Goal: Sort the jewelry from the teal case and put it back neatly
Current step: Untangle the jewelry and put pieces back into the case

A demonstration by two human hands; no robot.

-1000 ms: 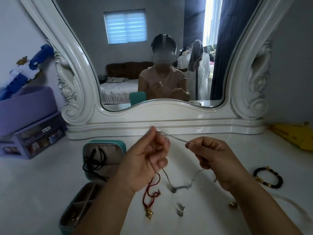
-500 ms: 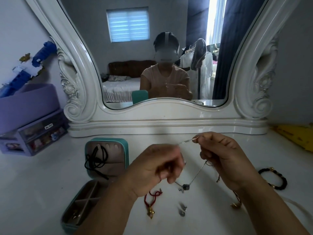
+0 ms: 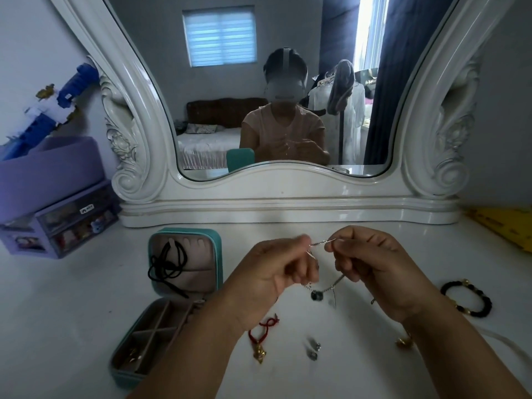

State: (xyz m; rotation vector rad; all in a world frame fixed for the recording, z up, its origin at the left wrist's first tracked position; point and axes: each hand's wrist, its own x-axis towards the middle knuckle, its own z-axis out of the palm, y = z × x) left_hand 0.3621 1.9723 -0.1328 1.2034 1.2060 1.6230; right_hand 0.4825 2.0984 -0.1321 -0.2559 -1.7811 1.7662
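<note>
Both hands hold the silver necklace (image 3: 331, 286) above the tabletop (image 3: 72, 298). The left hand (image 3: 276, 272) and right hand (image 3: 374, 263) each pinch the chain; its short top span runs left to right between the two grips, and the rest hangs in a loop with a dark pendant (image 3: 315, 295) at the bottom. The open teal case (image 3: 172, 298) lies to the left, nearer the left hand. Red cord charm (image 3: 260, 336), earrings (image 3: 313, 350) and black bead bracelet (image 3: 467, 298) lie around, before a white-framed mirror (image 3: 276, 194).
</note>
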